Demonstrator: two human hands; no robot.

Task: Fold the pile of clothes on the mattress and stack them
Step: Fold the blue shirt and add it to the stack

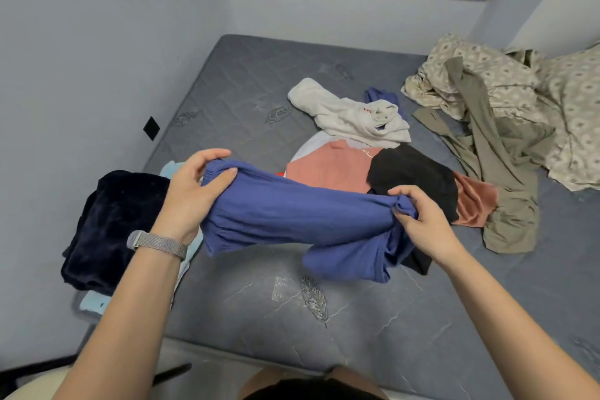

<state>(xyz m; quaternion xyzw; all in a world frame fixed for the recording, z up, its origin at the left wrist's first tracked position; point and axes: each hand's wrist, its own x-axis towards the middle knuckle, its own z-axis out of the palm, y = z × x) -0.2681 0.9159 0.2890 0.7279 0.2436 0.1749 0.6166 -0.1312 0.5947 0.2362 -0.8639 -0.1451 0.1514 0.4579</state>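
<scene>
Far left, at the mattress edge: a folded stack (107,230). A dark navy plush piece, velvety and thick, is seen lying on pale blue pieces. It is judged bulkier and heavier than the rest, and a stable base for stacking.

Left hand (191,191): fingers are curled round one bunched end of the blue garment (292,214), thumb on top; a mesh watch band (156,242) is worn at the wrist.

Blue garment: held stretched between both hands just above the grey quilted mattress (259,318), near the front edge. The cloth is a fine ribbed knit, soft, limp and light; a loose part droops to the mattress at the right. Slip is judged unlikely. Hold is best taken at corners or hems, so that the cloth can be pulled flat before folding.

Right hand (422,221): fingers are pinched on the other gathered end.

Behind, centre: the unfolded pile, comprising a crumpled white top (350,117), a salmon knit piece (328,166), a black piece (412,172) and a satiny rust piece (477,204), the last probably slippery.

Right: a limp olive garment (506,178), spread out, partly over a crumpled patterned beige sheet (487,81).
</scene>
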